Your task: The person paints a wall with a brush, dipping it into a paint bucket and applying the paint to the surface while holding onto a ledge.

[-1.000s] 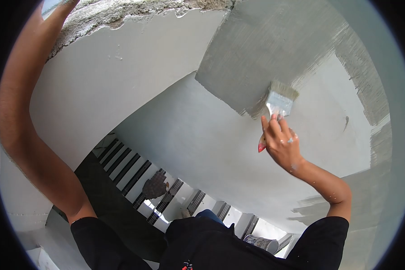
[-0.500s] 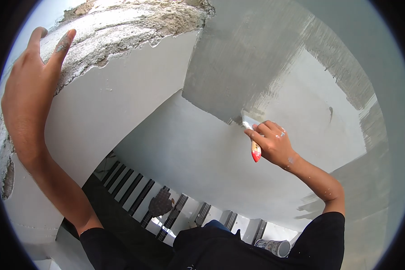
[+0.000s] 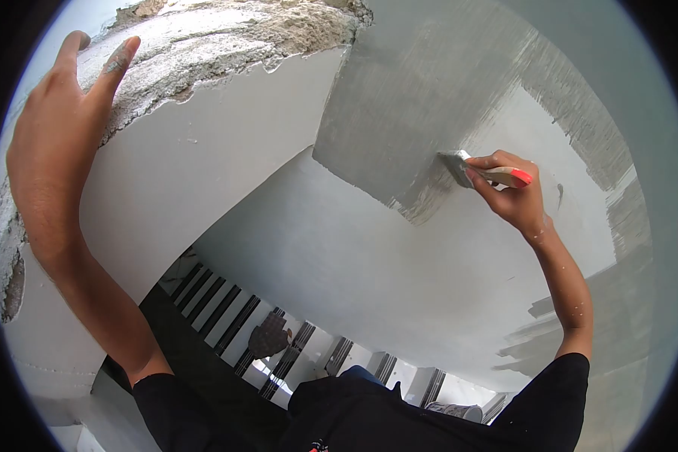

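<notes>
My right hand (image 3: pixel 514 188) grips a flat paintbrush (image 3: pixel 497 175) with a pale wooden handle and a red tip. The brush's bristles touch the wall at the edge of a wet grey coat (image 3: pixel 414 98). Paint specks dot the hand and forearm. High at the left, my left hand (image 3: pixel 56 135) lies against a rough, broken plaster edge (image 3: pixel 203 45). Its thumb and a finger are spread apart; the other fingers are hidden. Grey smears mark one digit.
Paler wall (image 3: pixel 316 241) surrounds the grey coat, and more grey strokes (image 3: pixel 618 316) lie to the right. Far below runs a staircase with dark-striped steps (image 3: pixel 237 324), with a dark textured object (image 3: pixel 270 337) on it. A paint bucket (image 3: pixel 459 412) stands near my body.
My right hand has moved the paintbrush up and right, and its handle now points right instead of down. Grey coating reaches farther down and right. My left hand stays at the plaster edge.
</notes>
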{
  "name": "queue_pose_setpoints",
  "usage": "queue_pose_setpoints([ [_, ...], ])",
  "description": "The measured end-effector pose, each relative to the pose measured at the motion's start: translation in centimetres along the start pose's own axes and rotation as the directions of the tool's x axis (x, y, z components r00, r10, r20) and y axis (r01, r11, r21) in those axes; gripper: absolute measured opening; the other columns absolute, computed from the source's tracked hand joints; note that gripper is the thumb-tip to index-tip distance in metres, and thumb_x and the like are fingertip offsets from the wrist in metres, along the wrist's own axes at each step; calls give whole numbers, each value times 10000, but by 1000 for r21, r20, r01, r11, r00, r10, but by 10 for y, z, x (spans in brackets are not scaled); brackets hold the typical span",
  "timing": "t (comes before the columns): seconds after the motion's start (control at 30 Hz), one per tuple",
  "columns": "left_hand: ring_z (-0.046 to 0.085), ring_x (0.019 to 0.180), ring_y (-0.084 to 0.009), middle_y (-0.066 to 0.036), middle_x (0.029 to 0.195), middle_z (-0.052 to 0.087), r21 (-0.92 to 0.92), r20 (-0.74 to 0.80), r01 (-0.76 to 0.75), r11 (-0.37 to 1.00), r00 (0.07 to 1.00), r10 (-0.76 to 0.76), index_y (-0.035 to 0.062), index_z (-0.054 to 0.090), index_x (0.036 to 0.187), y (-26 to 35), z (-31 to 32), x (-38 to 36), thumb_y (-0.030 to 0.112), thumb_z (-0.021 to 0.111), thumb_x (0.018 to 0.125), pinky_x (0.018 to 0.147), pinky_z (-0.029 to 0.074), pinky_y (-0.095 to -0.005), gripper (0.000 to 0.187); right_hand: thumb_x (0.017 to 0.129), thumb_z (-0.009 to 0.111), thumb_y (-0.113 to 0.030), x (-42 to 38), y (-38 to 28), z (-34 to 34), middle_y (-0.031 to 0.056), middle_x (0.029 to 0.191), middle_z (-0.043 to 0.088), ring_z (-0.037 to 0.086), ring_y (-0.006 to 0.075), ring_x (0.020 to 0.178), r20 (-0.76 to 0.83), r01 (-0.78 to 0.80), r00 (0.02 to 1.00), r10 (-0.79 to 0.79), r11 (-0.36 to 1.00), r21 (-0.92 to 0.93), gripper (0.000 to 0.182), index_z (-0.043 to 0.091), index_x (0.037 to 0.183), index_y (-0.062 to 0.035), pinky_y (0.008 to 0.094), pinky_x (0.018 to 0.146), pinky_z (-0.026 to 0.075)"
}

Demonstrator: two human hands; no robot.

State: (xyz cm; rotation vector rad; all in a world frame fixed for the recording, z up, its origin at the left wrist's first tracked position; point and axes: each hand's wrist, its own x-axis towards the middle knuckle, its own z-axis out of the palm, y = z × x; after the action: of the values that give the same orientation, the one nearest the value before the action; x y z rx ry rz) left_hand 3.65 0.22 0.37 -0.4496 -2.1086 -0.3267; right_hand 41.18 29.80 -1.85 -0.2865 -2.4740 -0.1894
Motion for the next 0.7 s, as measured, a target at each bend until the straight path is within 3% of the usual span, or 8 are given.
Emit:
queue_pose_setpoints([
  [0.07,683,1121,-314,-192,1191,701,-8,-50,-17,1000,999,16,95,535,1434,-7,13,4,807,431,889,962,532,-455,903,796,790,-46,8,-11,-8,68,756,706,673,179,649,7,-44,999,44,998,50,139,763,932,-36,276,570,501],
  [0.17,718,1035,-300,-199,1141,705,-134,-76,-31,991,997,21,113,512,1458,-14,24,8,849,409,862,963,533,-432,954,813,790,-61,-9,-12,28,67,777,727,686,160,668,81,-193,981,177,940,281,137,765,942,-23,268,584,503],
  [0.23,720,1034,-303,-218,1157,699,-113,-47,-37,993,998,32,108,498,1472,-27,43,15,860,420,848,970,530,-424,980,837,779,-93,-16,-11,49,80,807,741,694,155,682,194,-177,971,138,964,200,123,762,935,-21,264,597,513],
  [0.3,720,1033,-304,-227,1165,696,-96,-25,-36,995,999,33,106,491,1479,-42,56,12,865,426,841,973,529,-419,993,829,780,-98,-24,-11,72,87,823,744,704,188,696,276,-290,937,213,916,276,122,756,924,-26,281,602,529],
  [0.4,721,1029,-303,-227,1159,696,-92,-15,-13,996,1000,12,106,491,1480,-52,66,5,865,427,841,969,529,-418,994,823,778,-97,-29,-3,99,90,836,746,702,227,682,280,-119,958,66,977,177,116,750,915,-33,303,597,542],
  [0.5,721,1025,-302,-226,1154,696,-90,-1,-3,996,1000,3,106,491,1480,-61,75,-3,866,428,840,966,530,-417,995,827,788,-77,-24,10,100,108,821,738,693,180,662,319,-147,943,93,978,150,123,756,931,-20,279,598,523],
  [0.6,721,1020,-300,-225,1148,696,-86,20,-3,996,1000,5,106,490,1481,-68,85,-11,866,428,840,963,531,-416,996,823,775,-94,-13,6,90,81,820,741,684,235,634,282,-25,959,3,997,73,110,748,914,-38,314,577,542],
  [0.7,721,1016,-299,-224,1142,696,-92,41,-4,996,999,7,106,490,1481,-72,97,-22,866,429,839,959,531,-414,997,820,776,-91,-7,1,82,82,799,734,682,234,628,280,-151,952,122,985,86,104,749,907,-42,322,572,536],
])
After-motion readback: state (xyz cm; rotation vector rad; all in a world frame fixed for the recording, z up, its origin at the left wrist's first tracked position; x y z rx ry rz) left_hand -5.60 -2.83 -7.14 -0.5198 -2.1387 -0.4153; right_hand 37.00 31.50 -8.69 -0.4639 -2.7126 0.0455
